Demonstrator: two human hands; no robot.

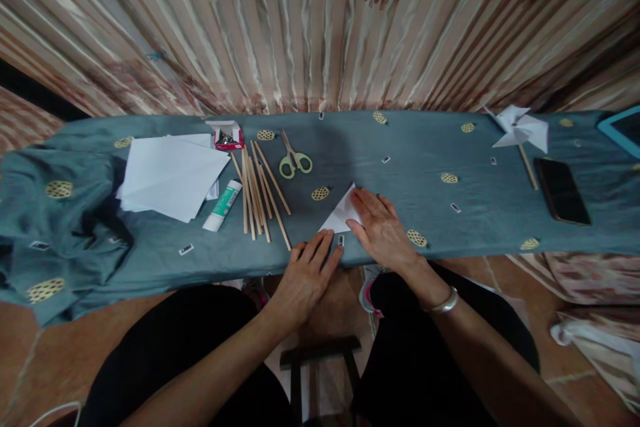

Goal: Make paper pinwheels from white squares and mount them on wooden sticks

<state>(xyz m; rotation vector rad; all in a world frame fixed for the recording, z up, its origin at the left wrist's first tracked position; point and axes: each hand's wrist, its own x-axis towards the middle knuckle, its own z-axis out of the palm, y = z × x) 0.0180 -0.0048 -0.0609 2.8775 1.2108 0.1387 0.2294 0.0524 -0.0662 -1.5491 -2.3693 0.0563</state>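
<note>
A small white paper (341, 215), folded to a triangle, lies near the front edge of the blue-grey cloth-covered table (410, 180). My right hand (381, 227) lies flat on it with fingers stretched out, covering its right part. My left hand (306, 273) rests at the table's front edge, fingers extended, fingertips touching the paper's lower left corner.
A stack of white sheets (170, 177), a glue stick (223, 205), several wooden sticks (257, 190), a small red box (227, 135) and green scissors (294, 159) lie to the left. A paper pinwheel (520, 130), a black phone (561, 190) and a teal tablet corner (623, 130) lie to the right.
</note>
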